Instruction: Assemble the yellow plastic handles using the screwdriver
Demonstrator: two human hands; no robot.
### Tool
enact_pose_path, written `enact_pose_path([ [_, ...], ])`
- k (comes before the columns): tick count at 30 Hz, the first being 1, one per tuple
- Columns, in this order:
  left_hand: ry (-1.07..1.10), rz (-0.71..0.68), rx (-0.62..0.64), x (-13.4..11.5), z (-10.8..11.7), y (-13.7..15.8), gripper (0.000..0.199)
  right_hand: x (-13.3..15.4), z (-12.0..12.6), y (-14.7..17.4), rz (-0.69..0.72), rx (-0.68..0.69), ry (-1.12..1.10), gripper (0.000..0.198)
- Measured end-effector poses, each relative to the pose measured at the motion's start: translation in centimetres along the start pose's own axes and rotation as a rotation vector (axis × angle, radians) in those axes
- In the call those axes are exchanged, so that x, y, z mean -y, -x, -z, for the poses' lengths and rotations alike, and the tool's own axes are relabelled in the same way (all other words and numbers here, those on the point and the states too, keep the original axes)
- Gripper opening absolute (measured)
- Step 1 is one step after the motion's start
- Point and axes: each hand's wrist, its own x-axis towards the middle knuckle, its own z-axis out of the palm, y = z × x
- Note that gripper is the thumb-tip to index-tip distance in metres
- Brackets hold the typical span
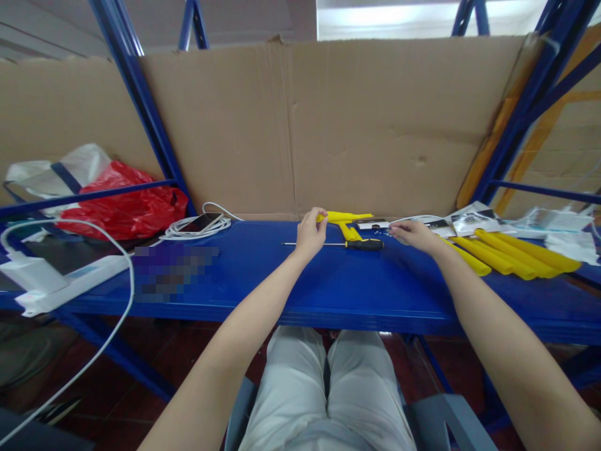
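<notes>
My left hand (312, 234) is closed at the left end of a yellow plastic part (348, 217), which has a long tapered body and a short leg angled toward me. Just in front of that part, a screwdriver (364, 245) with a black and yellow handle lies on the blue table, its thin shaft pointing left. My right hand (414, 235) has its fingertips pinched together over a few tiny bits beside a small white and dark packet (373, 224). Whatever those fingertips hold is too small to make out.
Several yellow tapered tubes (511, 254) lie at the right, near white packets (476, 219). On the left are a phone (201, 223), a coiled white cable (181, 230), a power strip (77, 283) and a red bag (129, 200). Cardboard (328, 131) stands behind the blue table (263, 275).
</notes>
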Motion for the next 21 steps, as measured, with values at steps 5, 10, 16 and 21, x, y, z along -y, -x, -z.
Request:
enact_pose_path([
  [5,0.048,-0.222,0.020,-0.6,-0.4,0.5,0.010,2.6,-0.8,0.7,-0.130,0.055,-0.385,0.033],
  [10,0.079,-0.304,0.088,-1.0,-0.6,0.9,0.010,3.4,-1.2,0.9,-0.215,0.040,-0.580,0.024],
  [16,0.069,-0.308,0.225,-1.0,-0.7,1.2,0.026,3.0,-0.9,0.7,-0.223,-0.092,-0.689,0.020],
  [21,-0.045,-0.234,0.423,-1.5,-0.5,1.4,0.040,2.3,-1.2,0.3,-0.132,-0.155,-0.586,0.027],
])
